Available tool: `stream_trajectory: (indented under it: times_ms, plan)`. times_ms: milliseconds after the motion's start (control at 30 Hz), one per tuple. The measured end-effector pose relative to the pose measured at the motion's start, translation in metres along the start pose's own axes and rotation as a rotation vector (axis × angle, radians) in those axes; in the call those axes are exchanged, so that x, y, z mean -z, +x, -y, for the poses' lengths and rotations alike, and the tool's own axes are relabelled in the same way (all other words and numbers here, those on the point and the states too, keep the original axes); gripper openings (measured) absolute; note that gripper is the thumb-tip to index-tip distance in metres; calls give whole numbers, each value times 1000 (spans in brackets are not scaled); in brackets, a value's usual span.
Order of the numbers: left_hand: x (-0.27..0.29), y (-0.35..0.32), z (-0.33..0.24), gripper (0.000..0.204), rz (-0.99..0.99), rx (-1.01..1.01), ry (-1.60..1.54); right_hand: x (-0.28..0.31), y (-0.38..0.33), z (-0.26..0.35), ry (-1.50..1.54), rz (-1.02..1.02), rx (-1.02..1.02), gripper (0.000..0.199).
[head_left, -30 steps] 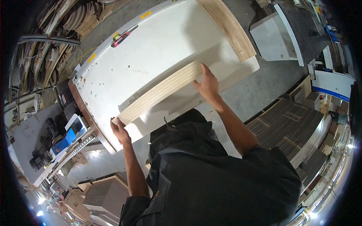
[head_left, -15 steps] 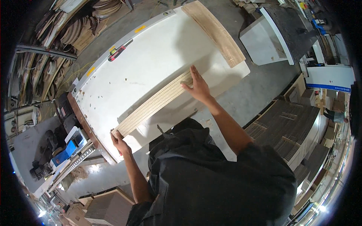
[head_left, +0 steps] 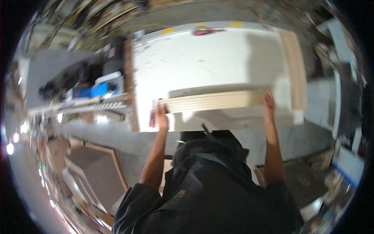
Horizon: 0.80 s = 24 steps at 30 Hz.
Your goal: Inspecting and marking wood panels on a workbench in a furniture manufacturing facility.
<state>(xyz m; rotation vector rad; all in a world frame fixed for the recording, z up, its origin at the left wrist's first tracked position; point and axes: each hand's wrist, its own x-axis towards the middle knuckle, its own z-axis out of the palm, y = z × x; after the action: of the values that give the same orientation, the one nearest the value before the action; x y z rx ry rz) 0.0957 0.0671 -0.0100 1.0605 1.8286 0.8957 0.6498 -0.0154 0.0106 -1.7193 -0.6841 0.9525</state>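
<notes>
A bundle of several thin, light wooden strips [head_left: 212, 100] lies lengthwise near the front of the white worktable [head_left: 206, 66]. My left hand [head_left: 161, 113] is closed on the bundle's left end, thumb on the near side. At the opposite end, my right hand [head_left: 269, 104] grips the strips with its fingers over the end. Beside my left hand, a red-handled tool [head_left: 152, 117] rests on the tabletop, its kind blurred.
Across the table's right end lies a wooden board [head_left: 293, 70]. A red and black tool [head_left: 207, 32] sits by the far edge. Left of the table stands a bench with a blue box [head_left: 99, 90]. Brown panels [head_left: 97, 171] are stacked behind me on the left.
The whole view has swung round, so the table and strips now run nearly level across it. My right hand has shifted to the strips' right end; the left stays at its end.
</notes>
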Motion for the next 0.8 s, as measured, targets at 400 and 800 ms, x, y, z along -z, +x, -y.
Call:
stream_trajectory:
  times_ms: [400,800]
  plan:
    - [-1,-6,-45,54,40,-59,-253,-44,-24,50,-820,-70,599,108]
    - [128,244,-29,33,-26,-475,143,-154,-46,27,-1240,276,572,81]
